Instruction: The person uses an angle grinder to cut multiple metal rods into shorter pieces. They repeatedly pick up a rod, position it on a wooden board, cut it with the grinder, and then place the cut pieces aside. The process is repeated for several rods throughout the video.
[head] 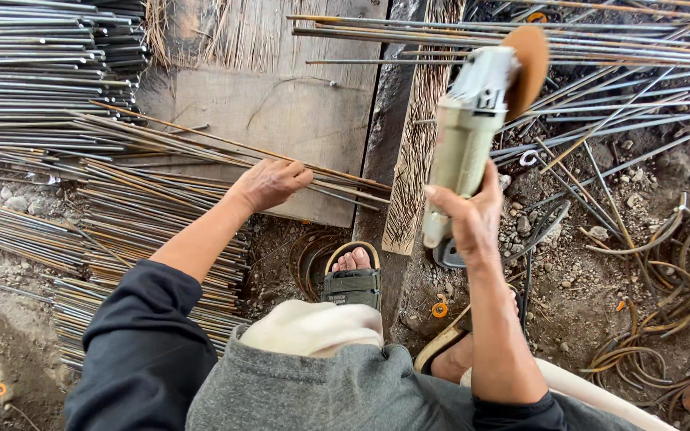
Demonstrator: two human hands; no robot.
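Above steel rods [161, 172], right hand [473, 219] around angle grinder [473, 120]

The left arm stretches forward and to the left, its dark sleeve pushed up above the elbow and the forearm bare. The left hand [269, 182] lies palm down with its fingers curled lightly and pointing right. The right arm is bent upward, forearm nearly vertical. The right hand [466, 217] is raised and closed in a grip, thumb across the front, knuckles toward the camera.
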